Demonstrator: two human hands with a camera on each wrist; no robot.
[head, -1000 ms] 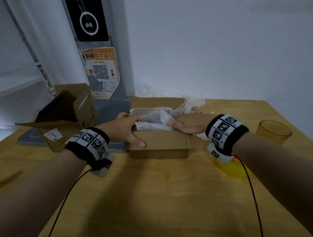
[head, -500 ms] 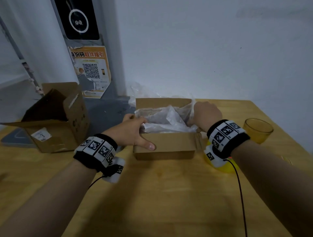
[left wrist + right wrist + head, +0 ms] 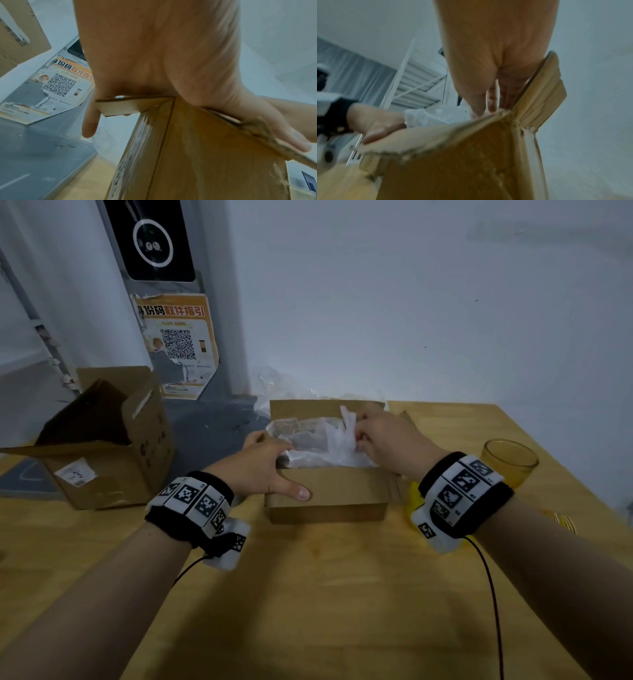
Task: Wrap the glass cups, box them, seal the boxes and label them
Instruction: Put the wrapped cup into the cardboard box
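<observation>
Mid-packing here, somewhere past the first wrap and well short of the tape. Small box [image 3: 327, 494] sitting open on the table [image 3: 308, 594], flaps up, stuffed with crinkled clear wrap [image 3: 318, 441]. Probably a wrapped cup buried under that plastic, though nothing glassy shows through clearly enough to swear to it.

Left hand [image 3: 260, 470] clamped over the near-left corner of the box, thumb flat along the front wall, fingers hooked over the rim and down inside: a steadying grip, holding cardboard. Right hand [image 3: 390, 441] over the far-right side, fingertips pinching a tuft of the wrap and tucking or tugging it; from the right wrist view, fingers dipping down behind the upright right flap.

So, tallied up: wrapping begun, boxing under way for this one box. Still to do: settling the plastic, folding the flaps, sealing, labelling. No label on this box yet.

And more work waiting. Amber cup [image 3: 508, 462] standing bare at the right of the table, well apart from the box, unwrapped. Bigger box [image 3: 102, 446] at the left, tipped open, a sticker on its side, contents hidden in shadow. Something yellow [image 3: 412, 501] just beside the small box, tucked under the right wrist, possibly tape, too hidden to call.
</observation>
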